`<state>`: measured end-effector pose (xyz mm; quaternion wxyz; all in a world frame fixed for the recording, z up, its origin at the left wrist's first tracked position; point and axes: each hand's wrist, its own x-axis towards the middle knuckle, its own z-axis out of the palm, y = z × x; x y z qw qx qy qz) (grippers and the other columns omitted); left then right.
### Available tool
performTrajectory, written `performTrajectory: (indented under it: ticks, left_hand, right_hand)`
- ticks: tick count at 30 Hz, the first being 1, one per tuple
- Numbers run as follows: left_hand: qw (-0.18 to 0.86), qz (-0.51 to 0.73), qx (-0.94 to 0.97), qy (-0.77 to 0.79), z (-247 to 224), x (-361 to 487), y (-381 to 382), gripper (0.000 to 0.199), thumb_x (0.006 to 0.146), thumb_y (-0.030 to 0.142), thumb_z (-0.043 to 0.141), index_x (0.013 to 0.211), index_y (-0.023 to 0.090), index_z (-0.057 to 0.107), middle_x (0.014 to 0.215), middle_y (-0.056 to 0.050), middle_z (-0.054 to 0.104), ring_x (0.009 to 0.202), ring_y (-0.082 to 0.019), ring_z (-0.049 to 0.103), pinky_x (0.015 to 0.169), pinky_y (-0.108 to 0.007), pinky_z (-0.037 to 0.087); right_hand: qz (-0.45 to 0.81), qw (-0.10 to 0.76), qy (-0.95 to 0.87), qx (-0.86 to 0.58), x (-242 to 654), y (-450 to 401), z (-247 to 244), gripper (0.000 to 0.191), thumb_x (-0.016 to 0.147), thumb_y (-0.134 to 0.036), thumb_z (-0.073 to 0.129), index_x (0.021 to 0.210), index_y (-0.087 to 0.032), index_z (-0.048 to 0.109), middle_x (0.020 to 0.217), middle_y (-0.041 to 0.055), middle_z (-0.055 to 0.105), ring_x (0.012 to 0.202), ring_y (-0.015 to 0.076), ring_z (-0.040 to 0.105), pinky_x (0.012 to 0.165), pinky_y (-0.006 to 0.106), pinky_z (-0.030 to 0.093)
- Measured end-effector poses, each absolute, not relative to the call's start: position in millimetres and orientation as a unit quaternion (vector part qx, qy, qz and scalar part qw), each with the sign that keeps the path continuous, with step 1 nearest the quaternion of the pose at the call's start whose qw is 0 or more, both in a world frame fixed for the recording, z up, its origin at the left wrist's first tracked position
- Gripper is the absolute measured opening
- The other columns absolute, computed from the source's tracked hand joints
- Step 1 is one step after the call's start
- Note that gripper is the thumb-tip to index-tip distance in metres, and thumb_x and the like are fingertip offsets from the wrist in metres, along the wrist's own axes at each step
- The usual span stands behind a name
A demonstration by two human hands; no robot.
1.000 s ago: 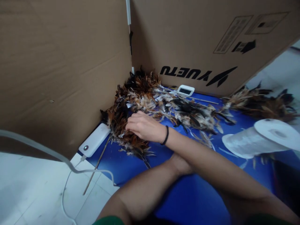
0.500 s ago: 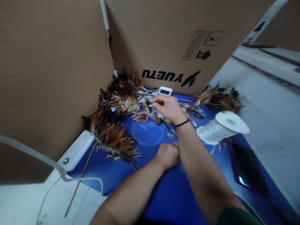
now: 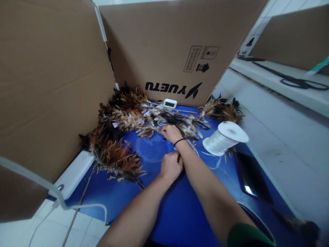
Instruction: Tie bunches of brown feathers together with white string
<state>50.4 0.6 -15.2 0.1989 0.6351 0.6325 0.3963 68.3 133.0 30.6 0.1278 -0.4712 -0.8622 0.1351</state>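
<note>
My left hand (image 3: 171, 166) is closed low over the blue tabletop (image 3: 150, 145), partly tucked behind my right wrist. What its fingers grip, if anything, is hidden. Just beyond it, my right hand (image 3: 171, 133), with a dark band on the wrist, is curled closed at the near edge of a pile of loose black and pale feathers (image 3: 177, 119). Its fingertips point down, and I cannot make out anything between them. Brown feather bundles (image 3: 115, 156) lie to the left. A white spool of clear ribbon (image 3: 219, 140) stands to the right, a loose strand beside it.
Cardboard walls (image 3: 154, 41) enclose the back and left. A small white digital display (image 3: 170, 103) sits at the back. A white power bank (image 3: 74, 175) and thin stick (image 3: 83, 192) lie left, a dark phone (image 3: 252, 178) right. More feathers (image 3: 226, 109) lie at the back right corner.
My right hand has come down and nearer, from above the feather pile to its near edge, its fingers now curled in. My left hand stays closed. The view has shifted to the right.
</note>
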Motion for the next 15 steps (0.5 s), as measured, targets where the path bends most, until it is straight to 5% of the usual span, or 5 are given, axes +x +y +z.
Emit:
performTrajectory:
  ticks: [9, 15]
  left_hand:
    - [0.244, 0.512, 0.52, 0.639, -6, 33, 7, 0.018, 0.082, 0.02, 0.049, 0.083, 0.017, 0.067, 0.073, -0.004, 0.067, 0.068, -0.015, 0.059, 0.069, -0.027, 0.045]
    - [0.163, 0.612, 0.463, 0.62, 12, 8, 7, 0.033, 0.086, 0.028, 0.049, 0.116, 0.02, 0.058, 0.109, -0.01, 0.058, 0.07, -0.012, 0.056, 0.064, -0.024, 0.046]
  right_hand:
    - [0.177, 0.21, -0.824, -0.496, 99, 122, 54, 0.015, 0.076, -0.024, 0.055, 0.077, -0.02, 0.069, 0.076, 0.0026, 0.069, 0.074, 0.0154, 0.062, 0.069, 0.024, 0.044]
    - [0.228, 0.222, -0.822, -0.472, 135, 90, 76, 0.011, 0.071, -0.02, 0.055, 0.068, -0.017, 0.065, 0.064, -0.0004, 0.064, 0.061, 0.0117, 0.056, 0.057, 0.021, 0.039]
